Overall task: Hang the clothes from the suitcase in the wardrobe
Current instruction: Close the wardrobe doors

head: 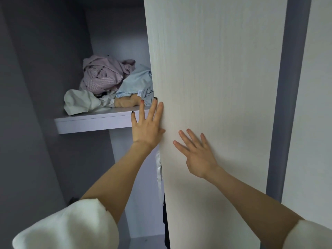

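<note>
Head view looks into a wardrobe (45,69) with grey-lilac inner walls, its pale wood-grain door (215,78) filling the middle of the picture. Both hands lie on that door. The left hand (146,127) sits at the door's left edge, fingers straight and spread, the palm side turned toward the edge and the fingertips reaching up past the front of a shelf; the nails are dark. It holds nothing. The right hand (199,155) lies flat on the door's face, lower and to the right of the left one, fingers straight and fanned apart, and it too holds nothing. Both forearms are bare, with loose white sleeves (71,225) bunched near the elbows. Inside, the shelf (86,121) carries a crumpled heap of clothes (107,83): a pink striped garment (102,74) on top at the back, a light blue garment (138,83) with a small white label just beside it on the right, a white piece (79,103) lying at the front left, and something tan (125,102) tucked under the blue one. The heap's right side is hidden behind the door edge. Below the shelf, along the door's left edge, slivers of white fabric (159,166) and dark fabric (166,221) show, partly hidden; whether they hang from a rail cannot be told. To the right of the door stands a grey upright strip (287,105), then another pale panel (316,123).
</note>
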